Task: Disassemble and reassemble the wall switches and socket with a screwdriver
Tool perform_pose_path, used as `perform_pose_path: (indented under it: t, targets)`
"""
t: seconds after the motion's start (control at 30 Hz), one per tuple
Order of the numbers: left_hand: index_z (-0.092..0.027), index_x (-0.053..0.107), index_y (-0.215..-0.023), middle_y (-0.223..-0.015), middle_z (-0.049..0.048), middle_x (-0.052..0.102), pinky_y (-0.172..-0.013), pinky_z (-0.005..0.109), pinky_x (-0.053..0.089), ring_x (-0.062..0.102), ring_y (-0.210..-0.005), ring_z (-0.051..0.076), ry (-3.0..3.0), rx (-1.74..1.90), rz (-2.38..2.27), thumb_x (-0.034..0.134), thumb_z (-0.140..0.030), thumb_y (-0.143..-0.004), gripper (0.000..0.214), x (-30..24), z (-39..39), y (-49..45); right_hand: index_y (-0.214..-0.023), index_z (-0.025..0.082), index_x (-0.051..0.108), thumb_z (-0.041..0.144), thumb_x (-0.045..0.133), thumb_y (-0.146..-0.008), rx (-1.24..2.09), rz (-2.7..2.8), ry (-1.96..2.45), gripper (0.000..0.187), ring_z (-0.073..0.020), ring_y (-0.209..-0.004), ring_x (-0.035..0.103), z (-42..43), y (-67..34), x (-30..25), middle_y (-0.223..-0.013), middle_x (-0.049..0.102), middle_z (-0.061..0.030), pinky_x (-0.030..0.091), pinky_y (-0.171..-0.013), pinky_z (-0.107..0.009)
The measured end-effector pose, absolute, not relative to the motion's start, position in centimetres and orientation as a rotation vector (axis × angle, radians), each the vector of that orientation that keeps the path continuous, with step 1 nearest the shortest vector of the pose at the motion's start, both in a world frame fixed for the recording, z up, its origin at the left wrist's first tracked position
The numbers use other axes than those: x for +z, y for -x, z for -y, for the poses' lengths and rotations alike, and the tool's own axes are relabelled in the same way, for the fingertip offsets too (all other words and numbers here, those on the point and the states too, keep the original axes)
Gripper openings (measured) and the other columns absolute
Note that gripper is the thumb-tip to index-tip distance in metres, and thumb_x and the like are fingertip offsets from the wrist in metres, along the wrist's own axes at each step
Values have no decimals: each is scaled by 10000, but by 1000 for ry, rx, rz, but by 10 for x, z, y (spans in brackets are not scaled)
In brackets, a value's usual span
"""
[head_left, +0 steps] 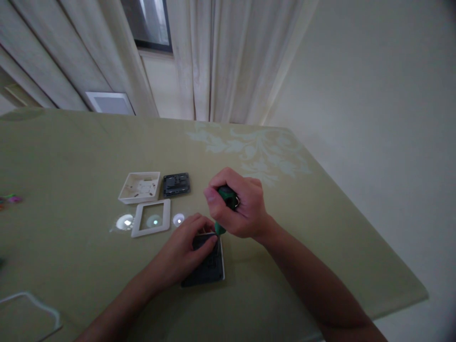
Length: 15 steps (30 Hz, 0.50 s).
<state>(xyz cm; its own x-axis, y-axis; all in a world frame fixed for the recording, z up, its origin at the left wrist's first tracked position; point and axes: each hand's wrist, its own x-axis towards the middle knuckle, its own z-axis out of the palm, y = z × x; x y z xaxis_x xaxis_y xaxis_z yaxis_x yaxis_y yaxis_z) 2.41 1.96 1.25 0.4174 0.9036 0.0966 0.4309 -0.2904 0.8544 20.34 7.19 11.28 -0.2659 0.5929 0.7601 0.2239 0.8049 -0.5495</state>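
My right hand [240, 204] is wrapped round the green and black handle of a screwdriver [221, 229], which points down at the far right corner of a dark panel [208, 268] with a white edge. My left hand [190, 242] grips that panel at its far left, with the thumb lying on its dark face and the fingers at its far edge. The panel lies on the table close to me. The screwdriver's tip is too small to make out.
Left of my hands lie a white open box [140, 186], a dark square plate [176, 184] and a white frame [151, 232]. Small colourful things [12, 198] and a white cable-like strip [42, 306] are at the table's [89, 156] left. A wall [384, 142] borders the right side.
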Motion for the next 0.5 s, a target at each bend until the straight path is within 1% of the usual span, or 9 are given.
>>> perform_pose_path:
  t: [0.17, 0.3, 0.43, 0.5]
  targets:
    - [-249, 719, -1078, -1056, 42, 767, -869, 411, 589, 722, -961, 265, -1885, 742, -1148, 633, -363, -1018, 154, 14, -19, -25, -864, 217, 609, 238, 632, -1011, 386, 1861, 587, 150, -60, -533, 490, -73, -205, 111, -716, 617, 56, 424, -553, -204]
    - [-256, 729, -1088, -1089, 53, 776, -897, 434, 597, 714, -1001, 282, -1870, 744, -1137, 630, -377, -1010, 175, 19, -19, -26, -875, 226, 636, 256, 638, -1025, 325, 1888, 499, 153, -74, -555, 570, -73, -205, 109, -713, 665, 44, 464, -562, -206]
    - [-254, 733, -1141, -1174, 64, 774, -935, 430, 602, 705, -1078, 289, -1877, 765, -1082, 610, -416, -1030, 231, 22, -21, -27, -892, 233, 656, 241, 687, -1011, 292, 1882, 315, 123, -76, -562, 638, -70, -203, 107, -705, 713, 48, 509, -575, -199]
    - [-257, 743, -1142, -1179, 57, 777, -959, 413, 605, 705, -1101, 285, -1925, 794, -1098, 636, -406, -1024, 217, 22, -22, -27, -905, 230, 669, 228, 736, -983, 278, 1914, 289, 104, -88, -596, 676, -67, -204, 110, -723, 742, 39, 533, -599, -202]
